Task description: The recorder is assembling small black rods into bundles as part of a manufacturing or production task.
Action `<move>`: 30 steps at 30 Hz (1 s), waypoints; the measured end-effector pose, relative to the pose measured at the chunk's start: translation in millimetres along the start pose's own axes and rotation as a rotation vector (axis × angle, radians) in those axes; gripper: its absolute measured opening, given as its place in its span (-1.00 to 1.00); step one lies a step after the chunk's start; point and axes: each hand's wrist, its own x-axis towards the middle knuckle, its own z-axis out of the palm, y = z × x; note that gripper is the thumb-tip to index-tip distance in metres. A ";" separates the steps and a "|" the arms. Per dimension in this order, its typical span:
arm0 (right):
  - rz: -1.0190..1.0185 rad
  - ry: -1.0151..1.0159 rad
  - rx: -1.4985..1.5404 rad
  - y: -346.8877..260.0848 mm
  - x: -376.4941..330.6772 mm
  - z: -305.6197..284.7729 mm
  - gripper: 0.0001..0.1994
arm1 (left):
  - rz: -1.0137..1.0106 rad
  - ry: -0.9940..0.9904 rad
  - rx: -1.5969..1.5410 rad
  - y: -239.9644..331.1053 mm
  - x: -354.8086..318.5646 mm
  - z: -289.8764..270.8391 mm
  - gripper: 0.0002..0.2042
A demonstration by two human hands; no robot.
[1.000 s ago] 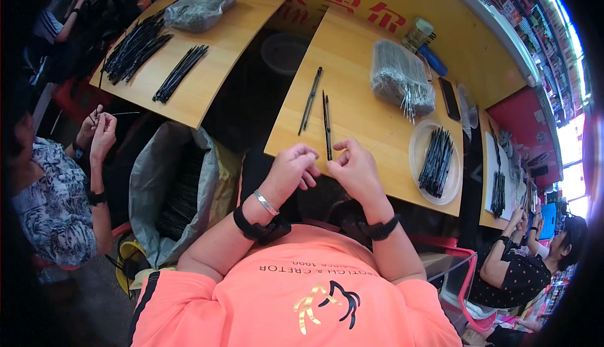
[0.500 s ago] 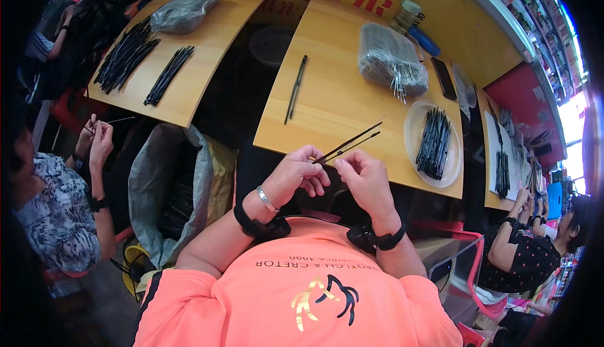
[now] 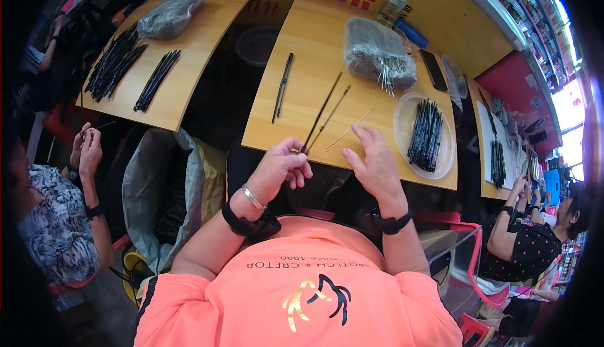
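Note:
My left hand (image 3: 282,166) pinches two thin black rods (image 3: 322,113) near their lower ends. They stick up and fan slightly apart over the table's front edge. My right hand (image 3: 376,166) is apart from them on the right, thumb and fingers spread. Just past its fingertips is a thin bent wire (image 3: 348,132), at the table's front; whether a fingertip touches it I cannot tell. To the right, a round clear plastic dish (image 3: 399,128) holds a bundle of black rods (image 3: 428,135). A pair of similar rods (image 3: 283,89) lies on the table's left part.
Farther back on the wooden table (image 3: 314,39) are a plastic bag of thin wires (image 3: 379,50), a jar (image 3: 392,8) and a phone (image 3: 433,70). An open sack (image 3: 141,186) stands at my left. Co-workers sit on both sides; black rods (image 3: 157,79) lie on the left table.
Both rods have swung more upright in my left hand. My right hand has drawn away from them and its fingers have spread. The thin wire now shows beyond it.

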 end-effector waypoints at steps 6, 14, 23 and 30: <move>-0.221 -0.079 -0.437 2.7 -8.3 2.2 -0.50 | 0.104 0.110 -0.128 4.8 4.8 -11.7 -0.86; -0.373 -0.004 -0.378 7.0 -22.9 17.5 -0.75 | 0.103 0.098 -0.164 4.7 3.4 -15.1 -0.85; -0.494 0.164 -0.127 -15.8 -20.3 5.0 -0.87 | 0.092 0.044 -0.190 5.6 2.1 -16.1 -0.85; 0.073 0.236 0.685 -17.1 15.4 -40.0 -0.89 | 0.060 -0.021 -0.244 3.3 1.7 -8.5 -0.80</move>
